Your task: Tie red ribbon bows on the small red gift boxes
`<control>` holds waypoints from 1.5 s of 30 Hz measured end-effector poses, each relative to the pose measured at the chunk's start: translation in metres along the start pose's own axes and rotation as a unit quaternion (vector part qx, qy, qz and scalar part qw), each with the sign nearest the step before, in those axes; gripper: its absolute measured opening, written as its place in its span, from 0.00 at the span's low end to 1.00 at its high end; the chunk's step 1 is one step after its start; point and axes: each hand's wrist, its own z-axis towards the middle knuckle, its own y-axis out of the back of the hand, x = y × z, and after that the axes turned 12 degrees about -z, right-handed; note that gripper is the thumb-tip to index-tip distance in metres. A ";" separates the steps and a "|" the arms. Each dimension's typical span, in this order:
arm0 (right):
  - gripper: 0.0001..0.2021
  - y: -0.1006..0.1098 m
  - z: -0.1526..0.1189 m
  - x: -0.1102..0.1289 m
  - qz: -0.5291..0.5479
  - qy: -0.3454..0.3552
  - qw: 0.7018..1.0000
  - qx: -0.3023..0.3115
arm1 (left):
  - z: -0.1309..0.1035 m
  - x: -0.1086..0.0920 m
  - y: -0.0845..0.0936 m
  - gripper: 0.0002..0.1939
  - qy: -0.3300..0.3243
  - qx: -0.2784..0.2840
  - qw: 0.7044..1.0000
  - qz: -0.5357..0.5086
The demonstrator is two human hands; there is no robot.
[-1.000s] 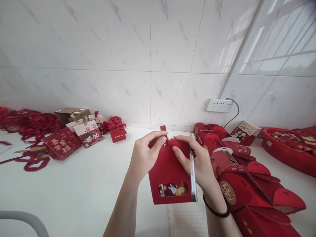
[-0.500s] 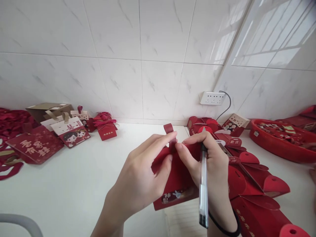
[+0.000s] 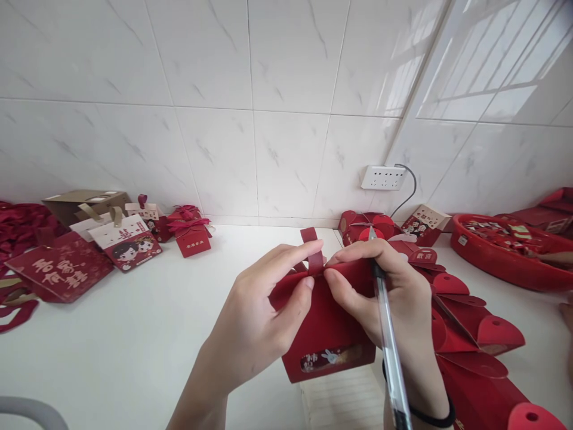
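A red paper gift box [image 3: 333,319] with a small window near its base is between my hands, tilted above a pale lined pad [image 3: 340,400]. A dark red ribbon loop [image 3: 316,263] stands up from its top. My left hand [image 3: 255,316] is closed on the box's top edge, thumb in front and fingers behind, beside the ribbon. My right hand [image 3: 403,298] pinches the same edge to the right of the ribbon. A clear ballpoint pen [image 3: 388,340] is tucked between its fingers, tip pointing up. The fingertips behind the box are hidden.
Red boxes with flaps [image 3: 474,322] crowd the right side. A red basin [image 3: 487,263] holds small packets, with another person's hand [image 3: 557,258] at it. Decorated boxes [image 3: 134,242] and red ribbons [image 3: 22,239] lie left. A power strip [image 3: 382,178] is on the tiled wall.
The box has turned and shifted slightly right, showing more of its front and window. My right hand has moved a little right, and the pen slants more. Another person's hand reaches further into the basin.
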 end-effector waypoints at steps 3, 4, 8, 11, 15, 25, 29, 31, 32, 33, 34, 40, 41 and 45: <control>0.05 0.001 0.001 0.001 -0.013 -0.002 1.000 0.006 | 0.000 0.000 -0.001 0.17 0.013 -0.012 1.000 -0.013; 0.05 0.001 0.001 0.001 -0.008 -0.003 1.000 0.010 | -0.001 0.000 -0.001 0.17 0.018 -0.019 0.999 -0.017; 0.05 0.001 0.002 0.003 0.025 -0.007 0.999 0.026 | -0.003 0.000 -0.001 0.16 0.028 -0.029 0.999 -0.020; 0.06 0.000 0.001 0.004 0.055 -0.013 0.998 0.032 | -0.003 -0.001 0.000 0.16 0.028 -0.023 0.999 0.002; 0.06 0.000 0.001 0.004 0.086 -0.023 0.995 0.037 | -0.002 -0.001 0.001 0.16 0.016 -0.021 0.999 0.019; 0.08 -0.003 0.001 0.006 0.107 -0.036 0.993 0.043 | -0.002 0.002 0.004 0.18 -0.016 -0.020 0.999 0.021; 0.07 -0.004 0.002 0.005 0.105 -0.034 0.993 0.047 | 0.001 0.002 0.005 0.19 -0.005 -0.008 1.000 0.000; 0.06 -0.003 0.003 0.003 0.093 -0.032 0.994 0.043 | 0.002 0.002 0.004 0.20 0.015 0.003 1.000 -0.015; 0.06 -0.003 0.003 0.002 0.085 -0.031 0.995 0.040 | 0.002 0.002 0.004 0.20 0.026 0.007 0.999 -0.022; 0.06 -0.003 0.003 0.001 0.078 -0.030 0.996 0.037 | 0.003 0.002 0.004 0.20 0.036 0.010 0.999 -0.027; 0.06 -0.003 0.003 0.000 0.073 -0.030 0.996 0.032 | 0.003 0.002 0.004 0.20 0.045 0.010 0.998 -0.032; 0.05 -0.009 0.002 0.007 0.090 -0.035 0.995 -0.003 | 0.003 0.004 0.007 0.24 0.116 -0.025 0.992 -0.041; 0.05 -0.008 0.001 0.009 0.102 -0.036 0.994 -0.024 | 0.004 0.005 0.008 0.20 0.129 -0.035 0.991 -0.028; 0.01 0.011 -0.010 0.017 0.200 -0.032 0.975 -0.097 | 0.010 0.016 0.015 0.07 0.136 -0.134 0.981 0.023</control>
